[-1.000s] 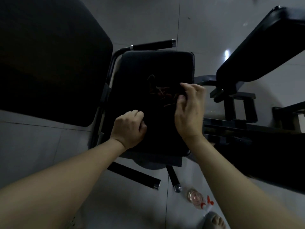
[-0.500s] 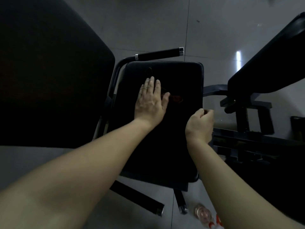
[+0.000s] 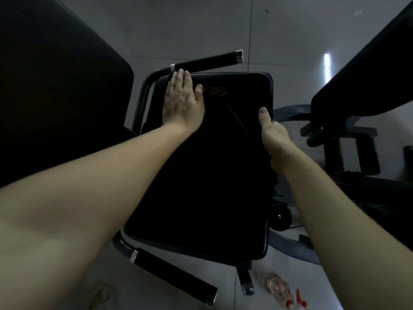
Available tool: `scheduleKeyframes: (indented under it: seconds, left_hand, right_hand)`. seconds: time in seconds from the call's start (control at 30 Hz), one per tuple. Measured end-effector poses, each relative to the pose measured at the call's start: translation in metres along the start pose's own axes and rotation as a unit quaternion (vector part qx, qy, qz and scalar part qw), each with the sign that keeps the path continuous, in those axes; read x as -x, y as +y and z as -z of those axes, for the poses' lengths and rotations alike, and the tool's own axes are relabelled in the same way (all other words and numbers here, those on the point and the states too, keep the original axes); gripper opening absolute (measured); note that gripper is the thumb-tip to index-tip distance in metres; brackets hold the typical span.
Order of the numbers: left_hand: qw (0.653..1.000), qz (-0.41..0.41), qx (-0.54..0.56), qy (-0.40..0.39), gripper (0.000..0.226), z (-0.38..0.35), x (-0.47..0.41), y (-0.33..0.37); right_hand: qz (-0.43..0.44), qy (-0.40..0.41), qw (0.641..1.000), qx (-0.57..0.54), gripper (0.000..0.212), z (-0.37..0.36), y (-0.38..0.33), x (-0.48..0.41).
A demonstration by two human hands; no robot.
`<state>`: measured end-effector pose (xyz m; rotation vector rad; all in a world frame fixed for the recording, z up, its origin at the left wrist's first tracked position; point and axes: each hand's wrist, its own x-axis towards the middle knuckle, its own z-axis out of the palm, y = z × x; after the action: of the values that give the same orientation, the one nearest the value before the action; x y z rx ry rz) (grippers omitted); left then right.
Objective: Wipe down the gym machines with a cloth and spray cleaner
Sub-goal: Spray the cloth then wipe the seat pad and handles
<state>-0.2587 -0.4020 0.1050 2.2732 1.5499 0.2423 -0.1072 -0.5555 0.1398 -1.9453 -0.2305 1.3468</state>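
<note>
Right grip (image 3: 274, 135) clasps pad (image 3: 201, 175) edge; left grip (image 3: 182, 99) flat on dark, red-marked cloth (image 3: 218, 91).

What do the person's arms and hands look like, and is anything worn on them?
Both arms are bare as far as the picture shows: no sleeve covers the left forearm or the right forearm. The left hand and the right hand have no gloves. No watch or bracelet shows at either wrist. The light is too dim to tell about a ring.
</note>
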Motion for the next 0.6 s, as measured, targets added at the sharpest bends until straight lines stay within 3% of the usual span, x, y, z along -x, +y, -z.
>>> scheduleKeyframes:
  seconds: [0.1, 0.2, 0.3, 0.4, 0.5, 0.6]
  left_hand:
    - [0.997, 0.068, 0.013, -0.035, 0.089, -0.003, -0.002, 0.05]
    - [0.997, -0.014, -0.015, -0.069, 0.112, -0.02, 0.009, 0.114]
    - [0.991, -0.106, -0.013, -0.075, 0.092, -0.024, 0.009, 0.14]
    - [0.98, -0.181, -0.013, -0.087, 0.072, -0.012, 0.004, 0.122]
    - [0.992, -0.125, -0.017, -0.028, 0.063, -0.002, -0.004, 0.065]
    - [0.999, 0.006, -0.022, 0.024, 0.062, 0.016, 0.001, -0.019]
  right_hand:
    - [-0.018, -0.047, 0.995, 0.087, 0.086, 0.013, -0.011, 0.002]
    - [-0.022, -0.038, 0.987, 0.154, 0.068, 0.014, -0.016, 0.004]
    - [0.001, -0.031, 0.977, 0.211, 0.048, 0.01, -0.017, 0.005]
    - [0.032, 0.005, 0.968, 0.248, 0.062, 0.008, -0.015, 0.002]
    - [-0.001, 0.033, 0.97, 0.239, 0.082, 0.004, -0.014, 0.003]
    - [-0.003, 0.079, 0.981, 0.176, 0.08, -0.004, -0.009, 0.003]
